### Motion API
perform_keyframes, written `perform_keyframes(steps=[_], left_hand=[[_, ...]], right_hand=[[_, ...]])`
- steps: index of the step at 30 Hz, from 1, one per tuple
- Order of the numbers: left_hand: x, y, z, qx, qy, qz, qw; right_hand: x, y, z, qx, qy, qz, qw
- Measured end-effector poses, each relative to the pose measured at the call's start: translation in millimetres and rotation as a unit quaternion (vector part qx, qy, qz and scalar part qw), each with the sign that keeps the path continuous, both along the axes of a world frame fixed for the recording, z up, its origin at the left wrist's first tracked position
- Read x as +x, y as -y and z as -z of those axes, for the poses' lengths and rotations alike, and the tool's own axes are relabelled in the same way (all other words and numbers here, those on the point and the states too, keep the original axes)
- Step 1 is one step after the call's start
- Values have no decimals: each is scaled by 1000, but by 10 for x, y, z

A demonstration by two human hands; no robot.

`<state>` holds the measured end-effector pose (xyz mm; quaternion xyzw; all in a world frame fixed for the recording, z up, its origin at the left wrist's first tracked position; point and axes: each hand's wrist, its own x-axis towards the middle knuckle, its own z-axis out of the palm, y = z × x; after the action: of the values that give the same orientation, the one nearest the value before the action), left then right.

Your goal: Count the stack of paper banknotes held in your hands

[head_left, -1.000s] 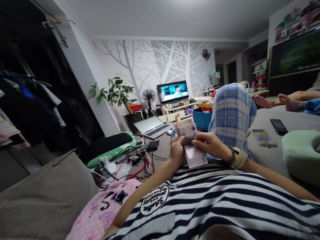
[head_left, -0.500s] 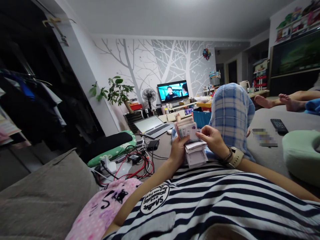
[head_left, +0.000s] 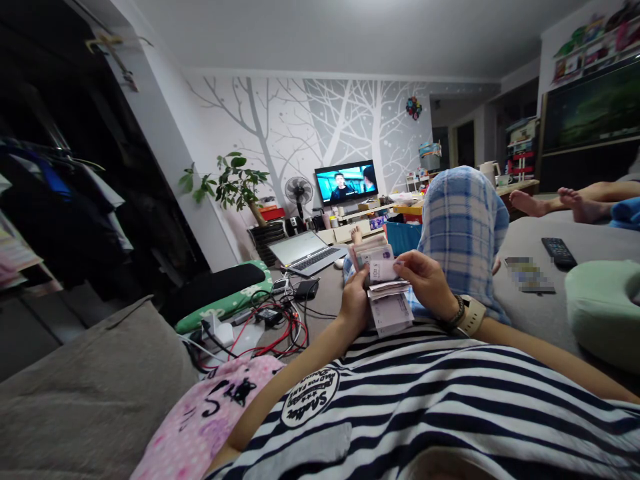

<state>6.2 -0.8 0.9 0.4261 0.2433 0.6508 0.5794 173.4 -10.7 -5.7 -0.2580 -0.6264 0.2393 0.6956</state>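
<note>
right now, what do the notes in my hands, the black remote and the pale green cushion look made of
The notes: probably paper, matte, judging by thin, bending printed sheets.
The remote: likely hard plastic, dark, going by its slim body with rows of buttons.
The cushion: seemingly soft fabric, matte, from its rounded, shine-free surface; the filling is hidden.

Here in the room, the one camera is riding on the wearer's head and looking forward and down, with the striped shirt (head_left: 415, 393) filling the foreground close below and the left hand (head_left: 354, 298) and right hand (head_left: 429, 280) sitting just beyond it. Past the raised knee (head_left: 463, 207) it is facing the television (head_left: 346, 182) and the tree-painted wall (head_left: 287, 123) well across the room, while its wide frame is taking in the ceiling (head_left: 300, 40) overhead.
</note>
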Motion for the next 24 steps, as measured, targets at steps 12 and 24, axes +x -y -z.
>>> perform_keyframes(steps=[12,24], left_hand=[[29,34,-19,0,7,-6,1000],[16,55,-31,17,-9,7,1000]], right_hand=[[17,104,-51,28,13,-13,999],[-8,-39,-17,-57,-22,-34,998]])
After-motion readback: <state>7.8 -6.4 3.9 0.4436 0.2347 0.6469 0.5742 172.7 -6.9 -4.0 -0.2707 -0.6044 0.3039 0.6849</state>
